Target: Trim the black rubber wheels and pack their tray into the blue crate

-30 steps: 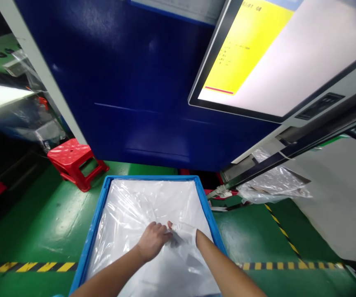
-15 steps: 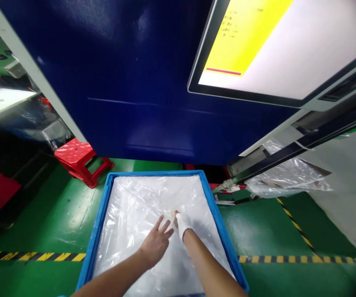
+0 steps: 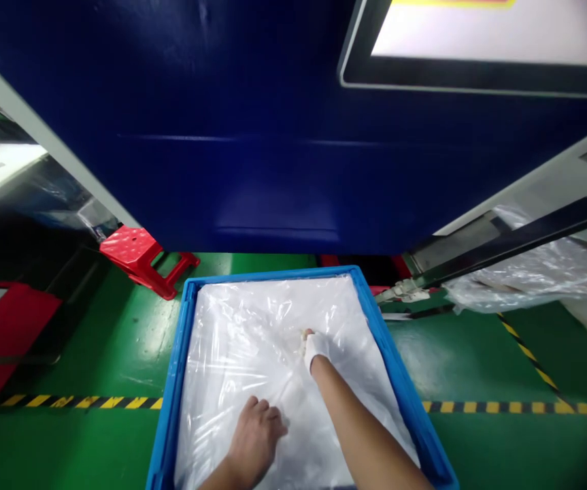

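Note:
A blue plastic crate (image 3: 273,274) sits on the floor below me, lined with clear plastic film (image 3: 242,340) over white. My right hand (image 3: 316,350), wrapped in a white cloth or glove, is near the middle of the crate. Its fingertips are bunched into a fold of the film. My left hand (image 3: 255,441) is lower in the view, bare, with its fingers curled down on the film near the crate's near end. The two hands are apart.
A dark blue machine panel (image 3: 171,136) with a screen (image 3: 477,41) rises beyond the crate. A red stool (image 3: 137,262) stands at its far left corner. A plastic bundle (image 3: 528,279) lies right. Yellow-black tape (image 3: 84,401) marks the green floor.
My left hand has moved back toward me and its spread fingers have curled. My right hand has shifted slightly right. The view has tilted lower, so less of the screen shows.

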Available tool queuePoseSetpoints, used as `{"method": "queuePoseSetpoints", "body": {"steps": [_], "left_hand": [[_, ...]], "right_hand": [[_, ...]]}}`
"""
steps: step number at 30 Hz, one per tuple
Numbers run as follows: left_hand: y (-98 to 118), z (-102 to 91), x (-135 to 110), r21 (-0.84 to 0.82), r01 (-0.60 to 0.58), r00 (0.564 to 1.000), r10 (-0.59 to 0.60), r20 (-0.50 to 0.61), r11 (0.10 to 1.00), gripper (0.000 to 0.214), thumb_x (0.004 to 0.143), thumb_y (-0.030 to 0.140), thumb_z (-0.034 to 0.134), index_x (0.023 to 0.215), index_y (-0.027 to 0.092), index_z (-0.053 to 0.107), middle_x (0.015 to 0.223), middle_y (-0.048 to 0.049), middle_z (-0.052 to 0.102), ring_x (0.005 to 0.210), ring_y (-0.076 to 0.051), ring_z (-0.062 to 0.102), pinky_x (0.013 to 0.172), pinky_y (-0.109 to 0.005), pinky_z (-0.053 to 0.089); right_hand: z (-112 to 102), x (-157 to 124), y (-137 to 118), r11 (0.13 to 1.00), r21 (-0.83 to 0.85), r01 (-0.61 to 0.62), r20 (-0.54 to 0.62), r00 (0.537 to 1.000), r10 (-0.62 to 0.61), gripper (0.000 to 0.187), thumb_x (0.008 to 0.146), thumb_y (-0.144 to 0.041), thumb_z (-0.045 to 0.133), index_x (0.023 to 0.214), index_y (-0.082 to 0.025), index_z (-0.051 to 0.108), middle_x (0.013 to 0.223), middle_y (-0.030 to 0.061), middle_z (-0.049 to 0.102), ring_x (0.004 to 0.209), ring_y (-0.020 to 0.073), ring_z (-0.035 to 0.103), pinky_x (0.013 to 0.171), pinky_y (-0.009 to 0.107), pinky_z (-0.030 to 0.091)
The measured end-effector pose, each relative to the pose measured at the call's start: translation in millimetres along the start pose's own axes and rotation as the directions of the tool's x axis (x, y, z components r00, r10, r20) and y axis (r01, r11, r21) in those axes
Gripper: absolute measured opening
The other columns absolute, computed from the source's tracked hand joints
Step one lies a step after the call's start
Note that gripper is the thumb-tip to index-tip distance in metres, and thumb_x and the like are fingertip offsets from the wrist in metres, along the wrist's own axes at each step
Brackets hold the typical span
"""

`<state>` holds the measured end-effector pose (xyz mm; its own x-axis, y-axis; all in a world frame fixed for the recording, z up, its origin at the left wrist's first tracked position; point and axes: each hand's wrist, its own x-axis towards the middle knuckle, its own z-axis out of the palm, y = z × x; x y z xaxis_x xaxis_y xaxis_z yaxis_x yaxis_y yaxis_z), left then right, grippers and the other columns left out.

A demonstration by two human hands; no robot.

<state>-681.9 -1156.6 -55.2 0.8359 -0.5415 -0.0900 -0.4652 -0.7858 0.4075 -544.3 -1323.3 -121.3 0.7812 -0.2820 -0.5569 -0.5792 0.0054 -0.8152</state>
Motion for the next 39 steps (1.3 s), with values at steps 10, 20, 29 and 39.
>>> {"method": "queuePoseSetpoints", "body": {"steps": [10,20,29,39], "left_hand": [[22,-28.0,81,-0.716,0.122,0.991,-0.124,0.05,0.687,0.04,0.094,0.041,0.029,0.093,0.016,0.06,0.074,-0.0026,0.06,0.068,-0.014,0.055,0.067,-0.027,0.044],[17,-10.8,82,-0.72,0.143,0.983,-0.183,0.022,0.679,0.066,0.088,0.03,0.038,0.144,0.013,0.008,0.093,-0.0113,0.061,0.081,-0.021,0.056,0.081,-0.041,0.042],[2,-30.2,85,-0.816,0.169,0.985,-0.111,0.129,0.553,0.056,0.09,0.04,0.038,0.138,0.011,0.036,0.1,-0.0128,0.061,0.077,-0.016,0.057,0.082,-0.039,0.045],[-2,-42.8,87,-0.756,0.205,0.979,-0.126,0.162,0.622,0.031,0.081,0.021,0.05,0.106,0.006,0.06,0.087,-0.013,0.066,0.073,-0.018,0.062,0.066,-0.03,0.049]], "right_hand": [[-51,-38,-33,0.982,-0.12,0.146,0.085,0.987,-0.136,0.021,0.086,-0.03,0.054,0.072,-0.014,0.054,0.06,-0.0051,0.05,0.054,0.0088,0.048,0.055,0.023,0.041],[-69,-99,-59,0.908,-0.201,0.369,0.414,0.872,-0.262,0.022,0.069,-0.038,0.059,0.072,-0.016,0.065,0.069,0.0026,0.065,0.067,0.0179,0.058,0.064,0.028,0.043],[-60,-77,-62,0.825,-0.278,0.491,0.482,0.815,-0.322,0.011,0.07,-0.013,0.055,0.061,-0.017,0.061,0.062,-0.0004,0.061,0.062,0.0134,0.053,0.062,0.026,0.038],[-76,-92,-55,0.879,-0.163,0.448,0.565,0.773,-0.289,0.003,0.065,-0.017,0.067,0.068,-0.017,0.066,0.072,0.0003,0.064,0.071,0.0163,0.057,0.073,0.03,0.043]]}}
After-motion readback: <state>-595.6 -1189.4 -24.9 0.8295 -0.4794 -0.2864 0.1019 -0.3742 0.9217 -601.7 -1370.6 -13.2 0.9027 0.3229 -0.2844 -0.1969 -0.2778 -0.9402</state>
